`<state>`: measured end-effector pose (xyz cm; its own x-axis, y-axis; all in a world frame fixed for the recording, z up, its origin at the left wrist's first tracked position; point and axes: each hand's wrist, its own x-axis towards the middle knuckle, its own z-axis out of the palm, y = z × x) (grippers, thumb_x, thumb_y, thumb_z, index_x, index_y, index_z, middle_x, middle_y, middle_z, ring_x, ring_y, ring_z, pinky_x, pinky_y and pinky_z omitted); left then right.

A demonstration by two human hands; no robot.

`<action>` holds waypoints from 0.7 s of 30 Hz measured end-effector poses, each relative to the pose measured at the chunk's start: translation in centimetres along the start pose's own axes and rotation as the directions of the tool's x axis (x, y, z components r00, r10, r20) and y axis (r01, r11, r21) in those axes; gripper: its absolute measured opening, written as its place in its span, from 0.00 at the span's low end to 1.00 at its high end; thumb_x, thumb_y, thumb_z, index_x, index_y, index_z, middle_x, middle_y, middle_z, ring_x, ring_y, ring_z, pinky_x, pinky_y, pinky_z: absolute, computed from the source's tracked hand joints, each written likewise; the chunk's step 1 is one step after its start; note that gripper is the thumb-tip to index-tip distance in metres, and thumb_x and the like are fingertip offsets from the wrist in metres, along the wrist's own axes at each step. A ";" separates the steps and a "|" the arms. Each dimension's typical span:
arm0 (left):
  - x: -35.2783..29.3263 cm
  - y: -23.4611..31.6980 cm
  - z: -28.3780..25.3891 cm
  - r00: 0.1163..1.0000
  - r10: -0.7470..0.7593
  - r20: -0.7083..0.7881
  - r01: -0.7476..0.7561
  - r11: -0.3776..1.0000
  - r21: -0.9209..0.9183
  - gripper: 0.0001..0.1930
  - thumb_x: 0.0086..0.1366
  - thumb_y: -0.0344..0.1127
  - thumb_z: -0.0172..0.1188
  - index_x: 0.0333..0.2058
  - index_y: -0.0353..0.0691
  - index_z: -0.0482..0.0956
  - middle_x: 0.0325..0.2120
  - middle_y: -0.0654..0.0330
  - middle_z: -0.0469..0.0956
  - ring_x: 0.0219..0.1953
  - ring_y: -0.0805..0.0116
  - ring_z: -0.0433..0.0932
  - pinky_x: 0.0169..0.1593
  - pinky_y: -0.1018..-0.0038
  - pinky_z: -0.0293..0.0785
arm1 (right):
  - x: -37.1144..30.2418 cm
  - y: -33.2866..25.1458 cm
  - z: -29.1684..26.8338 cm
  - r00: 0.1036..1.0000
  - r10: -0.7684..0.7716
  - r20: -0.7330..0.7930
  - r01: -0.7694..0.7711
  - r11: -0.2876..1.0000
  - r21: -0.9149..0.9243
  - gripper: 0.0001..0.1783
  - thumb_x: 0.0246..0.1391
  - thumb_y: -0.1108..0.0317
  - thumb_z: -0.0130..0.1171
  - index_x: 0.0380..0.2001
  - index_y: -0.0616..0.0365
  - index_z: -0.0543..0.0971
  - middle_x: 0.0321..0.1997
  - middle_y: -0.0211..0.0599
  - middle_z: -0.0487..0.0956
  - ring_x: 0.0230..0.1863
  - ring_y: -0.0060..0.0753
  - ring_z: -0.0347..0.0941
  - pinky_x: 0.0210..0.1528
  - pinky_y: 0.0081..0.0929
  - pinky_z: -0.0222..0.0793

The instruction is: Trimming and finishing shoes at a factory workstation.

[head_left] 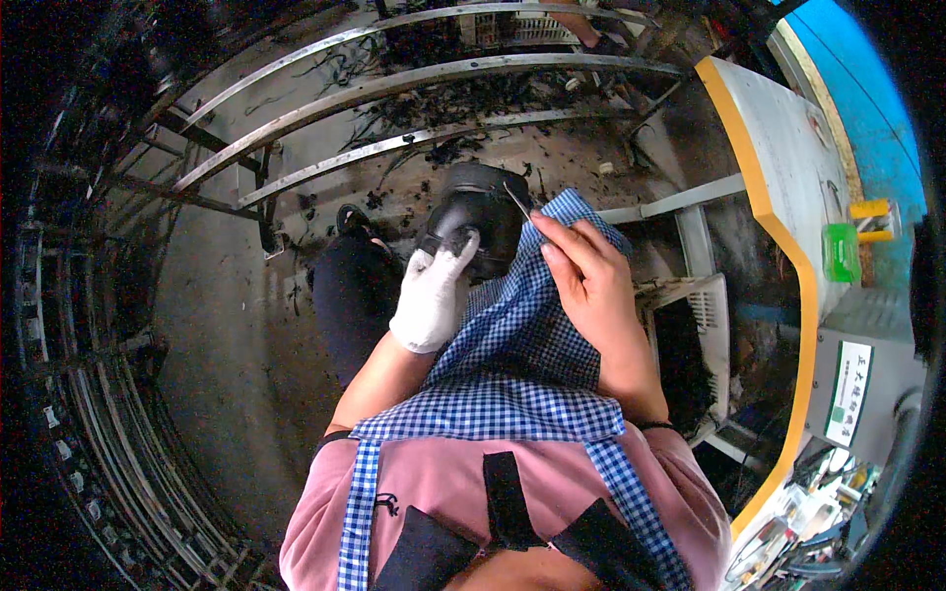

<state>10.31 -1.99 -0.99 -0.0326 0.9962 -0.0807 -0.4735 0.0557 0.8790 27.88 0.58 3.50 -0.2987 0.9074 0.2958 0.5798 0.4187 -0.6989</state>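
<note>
A black shoe (480, 219) is held over my lap, its smooth surface catching the light. My left hand (434, 295), in a white glove, is closed on the near side of it, thumb and fingers against the black surface. My bare right hand (589, 281) pinches a thin metal tool (516, 200) with a slightly curved tip. That tip lies at the right edge of the shoe; whether it touches cannot be made out. Beneath both hands spreads a blue-and-white checked apron (493, 404), a fold of it rising behind my right fingers.
Long metal rails (434, 74) of a rack cross ahead, with black scraps (453, 148) strewn on the floor. A pale plastic crate (719, 345) is at right, below a yellow-edged table (788, 231) bearing a green container (840, 253). Another person's foot (603, 44) shows at the far side.
</note>
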 end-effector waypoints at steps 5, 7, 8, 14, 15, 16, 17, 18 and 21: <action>0.9 1.0 0.1 0.972 -0.224 -0.070 0.189 0.924 -0.333 0.16 0.61 0.32 0.52 0.47 0.34 0.69 0.45 0.55 0.73 0.48 0.63 0.71 0.52 0.69 0.66 | -0.5 0.0 -0.6 1.000 -0.001 0.016 0.002 0.998 -0.055 0.15 0.50 0.76 0.54 0.44 0.57 0.76 0.29 0.39 0.72 0.25 0.34 0.69 0.28 0.23 0.65; 0.8 -0.4 -1.5 0.982 -0.178 -0.066 0.150 0.941 -0.304 0.16 0.60 0.32 0.52 0.47 0.35 0.69 0.45 0.54 0.73 0.49 0.62 0.71 0.53 0.68 0.66 | -0.4 0.2 -0.5 0.998 -0.006 -0.067 -0.001 0.995 -0.103 0.14 0.50 0.75 0.56 0.43 0.59 0.76 0.28 0.38 0.73 0.26 0.29 0.69 0.28 0.22 0.65; 0.7 -1.4 -2.8 0.998 -0.012 -0.059 0.023 0.983 0.180 0.16 0.60 0.33 0.53 0.47 0.35 0.69 0.45 0.54 0.72 0.49 0.62 0.70 0.53 0.67 0.66 | -0.3 0.4 -0.4 0.998 -0.008 -0.068 0.001 0.995 -0.104 0.14 0.50 0.75 0.56 0.43 0.59 0.76 0.28 0.38 0.73 0.26 0.29 0.69 0.28 0.22 0.65; 1.0 2.8 0.0 0.977 -0.215 -0.018 0.174 0.836 -0.520 0.20 0.59 0.41 0.53 0.48 0.39 0.69 0.47 0.55 0.71 0.50 0.60 0.70 0.54 0.63 0.64 | -0.7 6.0 1.6 0.984 0.165 -0.061 -0.124 0.896 0.426 0.08 0.44 0.76 0.62 0.28 0.63 0.73 0.24 0.26 0.70 0.23 0.14 0.59 0.25 0.14 0.58; 1.3 3.2 -0.5 0.965 -0.258 -0.046 0.185 0.795 -0.578 0.20 0.59 0.42 0.52 0.48 0.39 0.69 0.48 0.55 0.71 0.51 0.60 0.69 0.55 0.63 0.64 | 0.0 5.9 2.2 0.989 0.126 -0.075 -0.078 0.887 0.456 0.09 0.42 0.79 0.62 0.28 0.62 0.73 0.21 0.23 0.66 0.20 0.11 0.53 0.22 0.12 0.51; 1.6 3.5 -1.1 0.950 -0.303 -0.071 0.191 0.749 -0.634 0.20 0.60 0.43 0.52 0.48 0.39 0.69 0.48 0.55 0.71 0.51 0.59 0.69 0.55 0.62 0.63 | -0.2 5.4 2.2 0.990 0.123 -0.072 -0.077 0.886 0.456 0.09 0.42 0.79 0.62 0.28 0.62 0.73 0.21 0.23 0.66 0.20 0.11 0.53 0.22 0.12 0.51; 2.1 3.3 -1.8 0.947 -0.314 -0.070 0.181 0.700 -0.690 0.20 0.60 0.44 0.51 0.48 0.40 0.70 0.48 0.55 0.71 0.51 0.59 0.69 0.56 0.61 0.62 | -0.6 4.7 2.1 0.993 0.117 -0.025 -0.094 0.891 0.444 0.11 0.40 0.79 0.63 0.30 0.62 0.73 0.22 0.22 0.65 0.19 0.10 0.52 0.21 0.12 0.49; 2.3 4.2 -1.7 0.953 -0.294 -0.068 0.158 0.679 -0.717 0.19 0.61 0.45 0.50 0.46 0.39 0.71 0.44 0.55 0.75 0.47 0.60 0.73 0.53 0.63 0.67 | -0.7 3.8 2.1 0.994 0.105 0.029 -0.107 0.894 0.435 0.14 0.39 0.78 0.64 0.32 0.61 0.73 0.22 0.22 0.65 0.18 0.09 0.50 0.20 0.12 0.48; 2.9 4.8 -3.3 0.965 -0.260 -0.020 0.136 0.566 -0.813 0.20 0.62 0.47 0.49 0.45 0.38 0.73 0.40 0.55 0.77 0.43 0.61 0.76 0.48 0.65 0.72 | -2.7 4.1 3.1 0.999 -0.005 0.044 -0.006 0.972 0.234 0.36 0.30 0.64 0.73 0.45 0.63 0.69 0.33 0.35 0.75 0.21 0.20 0.67 0.24 0.16 0.62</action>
<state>5.08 0.92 1.42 0.0740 0.9460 -0.3156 -0.9881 0.1123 0.1048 28.71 -0.24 -2.25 -0.3344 0.9028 0.2704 0.3879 0.3933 -0.8335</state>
